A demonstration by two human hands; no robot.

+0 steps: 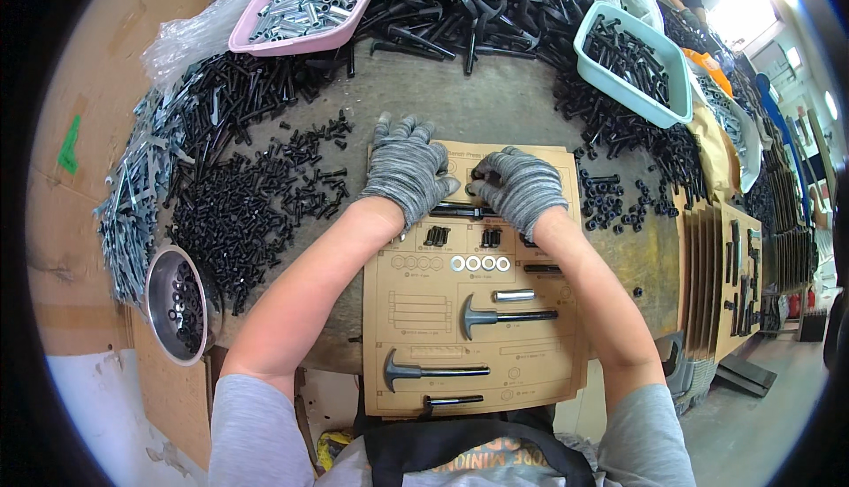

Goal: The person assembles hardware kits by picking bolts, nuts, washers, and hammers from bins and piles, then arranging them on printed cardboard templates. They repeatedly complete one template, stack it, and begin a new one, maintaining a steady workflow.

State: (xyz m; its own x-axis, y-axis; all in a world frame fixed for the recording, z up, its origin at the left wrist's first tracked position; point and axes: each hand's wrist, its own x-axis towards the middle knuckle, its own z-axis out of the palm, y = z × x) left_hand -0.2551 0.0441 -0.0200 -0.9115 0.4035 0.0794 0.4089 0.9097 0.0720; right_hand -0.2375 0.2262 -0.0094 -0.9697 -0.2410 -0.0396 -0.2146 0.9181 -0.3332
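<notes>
My left hand [407, 167], in a grey striped knit glove, lies over the upper left of a brown printed cardboard sheet [416, 328], its fingers stretched forward. My right hand [522, 184], gloved alike, has its fingers bent together over the sheet's upper right; small dark shapes show at the fingertips, too unclear to name. Between the hands lies a long black threaded rod [455, 210]. Nearer to me are short black bolts [436, 237], a row of silver washers [480, 263], a silver sleeve [514, 295], two dark hooked arms [513, 316] and a black bolt [454, 400].
Around the sheet lie heaps of black screws [234, 208], grey metal strips [141, 195], black hooked arms [469, 5] and black nuts [610, 204]. A pink tray [305, 45] holds silver sleeves; a light-blue tray [632, 102] holds black bolts. A metal bowl [159, 328] stands left, stacked filled cards [734, 283] right.
</notes>
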